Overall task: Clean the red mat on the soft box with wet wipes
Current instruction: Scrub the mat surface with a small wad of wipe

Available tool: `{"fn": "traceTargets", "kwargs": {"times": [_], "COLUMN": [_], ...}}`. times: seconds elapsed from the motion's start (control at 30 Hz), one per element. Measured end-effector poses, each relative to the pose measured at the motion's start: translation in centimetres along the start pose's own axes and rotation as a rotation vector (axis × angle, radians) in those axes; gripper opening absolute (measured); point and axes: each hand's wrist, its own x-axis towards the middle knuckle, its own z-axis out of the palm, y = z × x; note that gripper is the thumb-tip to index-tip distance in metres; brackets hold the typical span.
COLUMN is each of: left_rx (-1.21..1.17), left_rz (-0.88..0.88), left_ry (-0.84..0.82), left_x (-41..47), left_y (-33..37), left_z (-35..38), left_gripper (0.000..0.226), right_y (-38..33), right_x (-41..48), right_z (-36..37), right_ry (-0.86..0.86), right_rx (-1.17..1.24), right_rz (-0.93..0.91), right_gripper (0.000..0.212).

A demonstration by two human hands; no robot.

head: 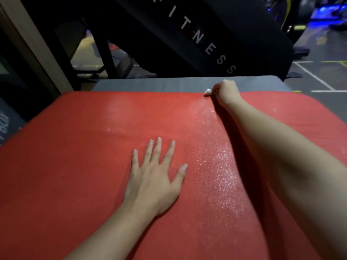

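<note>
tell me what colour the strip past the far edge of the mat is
Grey: the soft box top shows beyond the red mat in the head view.

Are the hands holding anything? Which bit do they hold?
The right hand grips a bunched white wet wipe, most of it hidden in the fist, one end poking out. The left hand holds nothing, lying flat on the red mat.

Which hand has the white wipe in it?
The right hand, at the far edge of the red mat, grips the scrunched white wet wipe. The left hand lies flat on the mat, fingers spread, holding nothing.
</note>
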Motion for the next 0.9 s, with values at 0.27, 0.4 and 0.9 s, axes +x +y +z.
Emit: {"fn": "traceTargets", "kwargs": {"times": [0.27,0.4,0.9], "left_rx": [-0.007,0.003,-0.021], "left_rz": [-0.001,-0.007,-0.009], "left_ry": [0.006,-0.004,0.011], "left_x": [0.0,0.0,0.3], "left_y": [0.0,0.0,-0.1], "left_z": [0.3,0.0,0.4], "left_gripper": [0.075,0.075,0.076], "right_y": [0.4,1.2,2.7], "right_x": [-2.8,-0.8,-9.2], "right_z": [-3.7,-3.6,-6.2], "right_ry": [-0.246,-0.167,-0.274], "right_rx": [-0.197,-0.154,-0.172], "right_rz": [-0.177,-0.199,-0.479], "right_gripper": [0.049,0.039,0.005]}}
